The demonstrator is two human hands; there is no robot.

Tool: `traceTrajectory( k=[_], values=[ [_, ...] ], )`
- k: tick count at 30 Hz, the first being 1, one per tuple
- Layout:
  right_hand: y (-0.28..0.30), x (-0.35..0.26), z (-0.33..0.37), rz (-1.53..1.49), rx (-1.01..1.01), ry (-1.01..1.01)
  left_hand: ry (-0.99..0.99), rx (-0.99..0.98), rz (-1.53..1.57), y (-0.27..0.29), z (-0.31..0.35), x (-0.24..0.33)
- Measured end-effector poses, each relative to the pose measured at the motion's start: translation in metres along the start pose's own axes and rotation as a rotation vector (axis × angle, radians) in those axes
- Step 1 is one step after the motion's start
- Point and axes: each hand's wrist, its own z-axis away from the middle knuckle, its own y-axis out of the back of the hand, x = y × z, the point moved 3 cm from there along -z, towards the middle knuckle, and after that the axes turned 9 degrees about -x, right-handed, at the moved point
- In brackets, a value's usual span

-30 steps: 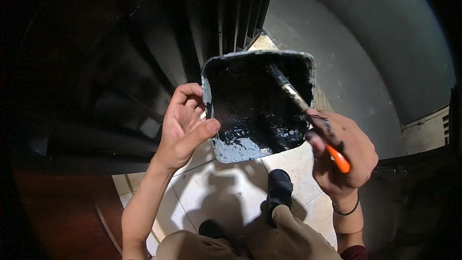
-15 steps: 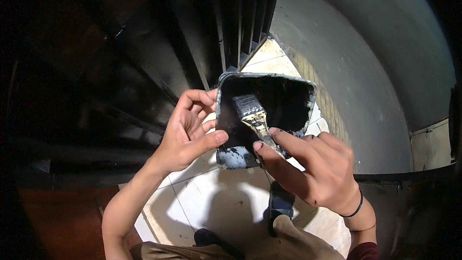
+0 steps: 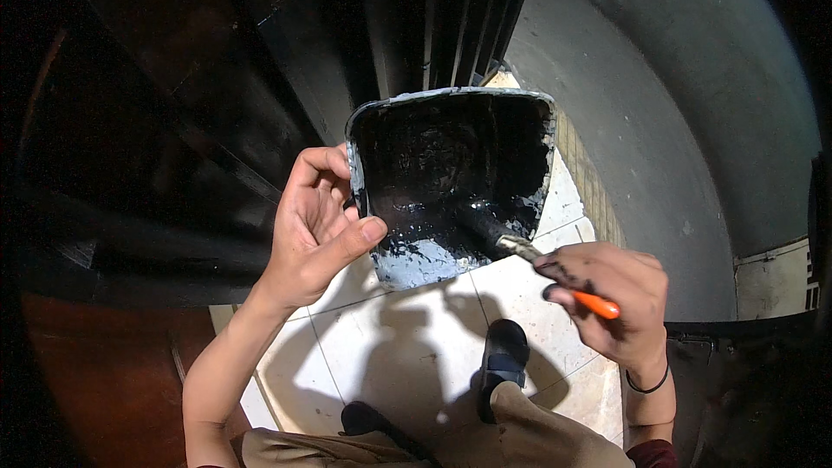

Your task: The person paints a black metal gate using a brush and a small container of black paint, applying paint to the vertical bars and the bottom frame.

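Note:
My left hand (image 3: 316, 230) grips the left rim of a squarish paint container (image 3: 420, 267), thumb at the near corner and fingers around the outside. Its inside is coated in black paint, and grey-white smears show along the near wall and the rim. In my right hand (image 3: 620, 282) is a paintbrush (image 3: 517, 247) with an orange handle end, the fingers closed around its shaft. The dark bristles point into the container, low by its near right side, and blend with the black paint there. Black paint stains the right fingers.
Dark stair treads (image 3: 286, 43) fan out at the left and far side. A curved grey wall (image 3: 641, 130) rises on the right. Below lie pale floor tiles (image 3: 399, 355), with my feet in dark sandals (image 3: 505, 355). A reddish-brown surface (image 3: 104, 381) is at the lower left.
The container has moved up and left and tipped, showing more of its inside. My right hand has turned and drawn right, bringing the brush to the near right side and the orange handle end into view.

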Motion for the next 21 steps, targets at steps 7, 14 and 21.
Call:
traceTrajectory(
  k=[7, 14, 21],
  values=[
    [0.003, -0.005, 0.003, 0.068, -0.131, -0.09, 0.012, -0.015, -0.055, -0.009, -0.005, 0.003],
    [0.007, -0.006, 0.008, 0.106, -0.013, -0.111, 0.019, 0.014, -0.111, -0.016, -0.01, 0.007],
    [0.003, -0.004, -0.001, 0.155, 0.063, -0.103, -0.084, -0.058, -0.114, -0.02, -0.018, 0.016]
  ],
)
